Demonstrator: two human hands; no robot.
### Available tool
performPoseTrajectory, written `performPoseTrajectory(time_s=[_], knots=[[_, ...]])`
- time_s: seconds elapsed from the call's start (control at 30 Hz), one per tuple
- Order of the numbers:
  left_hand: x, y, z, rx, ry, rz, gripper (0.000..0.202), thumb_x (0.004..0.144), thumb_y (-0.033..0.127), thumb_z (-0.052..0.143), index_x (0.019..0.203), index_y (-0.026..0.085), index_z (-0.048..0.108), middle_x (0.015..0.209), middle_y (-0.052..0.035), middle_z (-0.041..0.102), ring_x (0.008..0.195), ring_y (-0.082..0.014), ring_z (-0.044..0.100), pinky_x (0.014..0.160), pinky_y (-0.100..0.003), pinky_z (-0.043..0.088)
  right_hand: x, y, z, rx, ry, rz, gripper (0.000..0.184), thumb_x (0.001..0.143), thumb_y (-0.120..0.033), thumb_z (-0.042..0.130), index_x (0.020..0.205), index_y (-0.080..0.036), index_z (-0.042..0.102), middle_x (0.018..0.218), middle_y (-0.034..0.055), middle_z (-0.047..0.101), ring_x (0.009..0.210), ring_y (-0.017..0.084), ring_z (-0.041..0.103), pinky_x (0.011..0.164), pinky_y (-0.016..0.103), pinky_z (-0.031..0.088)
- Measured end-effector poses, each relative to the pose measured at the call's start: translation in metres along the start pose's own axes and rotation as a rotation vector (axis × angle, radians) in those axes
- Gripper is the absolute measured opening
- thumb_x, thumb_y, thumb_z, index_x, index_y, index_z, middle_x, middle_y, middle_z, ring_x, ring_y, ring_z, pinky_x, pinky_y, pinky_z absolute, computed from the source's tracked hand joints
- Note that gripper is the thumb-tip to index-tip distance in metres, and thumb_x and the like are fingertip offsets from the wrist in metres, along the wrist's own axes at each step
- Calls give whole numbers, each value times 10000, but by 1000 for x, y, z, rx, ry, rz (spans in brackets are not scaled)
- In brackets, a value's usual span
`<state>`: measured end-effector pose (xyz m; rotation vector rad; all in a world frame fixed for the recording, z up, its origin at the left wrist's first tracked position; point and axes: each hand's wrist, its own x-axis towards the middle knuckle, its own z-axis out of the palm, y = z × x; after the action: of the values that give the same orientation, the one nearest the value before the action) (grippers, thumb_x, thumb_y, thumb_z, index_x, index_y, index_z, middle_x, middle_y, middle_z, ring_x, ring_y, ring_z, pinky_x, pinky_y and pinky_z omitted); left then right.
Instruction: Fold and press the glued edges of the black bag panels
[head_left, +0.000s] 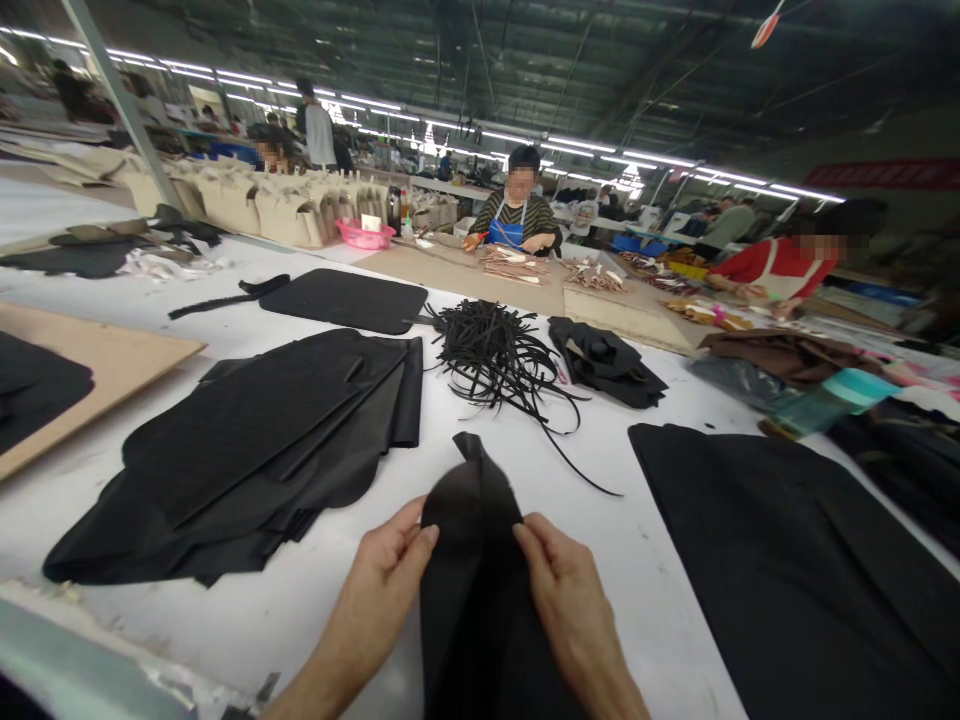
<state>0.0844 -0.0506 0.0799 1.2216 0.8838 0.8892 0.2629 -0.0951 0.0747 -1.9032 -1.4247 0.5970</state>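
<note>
A black fabric piece (480, 580) with a rounded top is held up over the white table (360, 620). My left hand (390, 565) pinches its left edge between thumb and fingers. On the opposite edge, my right hand (562, 580) grips it the same way. A narrow flap stands up at the top of the piece, and its lower part runs out of view. Beyond it lies a tangled heap of thin black strips (491, 350). To the left spreads a stack of black fabric pieces (277, 450); to the right lies a large black fabric stack (795, 570).
A flat black panel (345, 300) and a crumpled black bundle (607, 360) lie further back. At left is a wooden board (142, 360); at right, a teal-lidded container (832, 400). A pink basket (365, 234) stands behind. Co-workers sit across the table.
</note>
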Motion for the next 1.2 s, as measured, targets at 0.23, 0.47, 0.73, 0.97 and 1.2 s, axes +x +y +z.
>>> performPoseTrajectory(time_s=[0.23, 0.47, 0.73, 0.97, 1.2], knots=[[9, -5, -15, -180, -99, -105, 384, 771, 399, 635, 1065, 151, 622, 895, -48, 678, 851, -210, 607, 791, -295, 463, 4, 13, -9, 398, -189, 120, 307, 853, -443, 480, 658, -215, 412, 621, -43, 346, 613, 144, 357, 561, 251, 293], [11, -11, 6, -182, 21, -178, 383, 807, 492, 567, 929, 139, 649, 673, -3, 599, 632, -151, 537, 585, -239, 425, -1, 12, -6, 357, -127, 114, 214, 813, -389, 546, 684, -218, 534, 679, -11, 503, 662, 183, 452, 595, 268, 351], [2, -1, 30, -2, -165, -78, 325, 859, 442, 507, 861, 145, 637, 698, 7, 552, 645, -127, 458, 573, -213, 380, 3, -14, -5, 596, -100, 151, 203, 848, -365, 532, 831, -185, 624, 712, -6, 584, 699, 188, 524, 611, 257, 406], [5, -14, 3, -118, 11, -112, 337, 805, 470, 574, 882, 155, 665, 747, -19, 649, 689, -179, 570, 661, -253, 459, 1, 8, -19, 594, 50, 201, 379, 848, -492, 499, 963, -159, 639, 871, 39, 671, 848, 254, 582, 746, 299, 444], [13, -20, -47, -316, 330, -245, 283, 653, 376, 745, 838, 173, 677, 672, -9, 680, 627, -171, 629, 568, -216, 489, 1, 66, -73, 365, 255, 300, 459, 755, -542, 541, 950, -143, 661, 823, 51, 693, 786, 265, 615, 717, 309, 470]])
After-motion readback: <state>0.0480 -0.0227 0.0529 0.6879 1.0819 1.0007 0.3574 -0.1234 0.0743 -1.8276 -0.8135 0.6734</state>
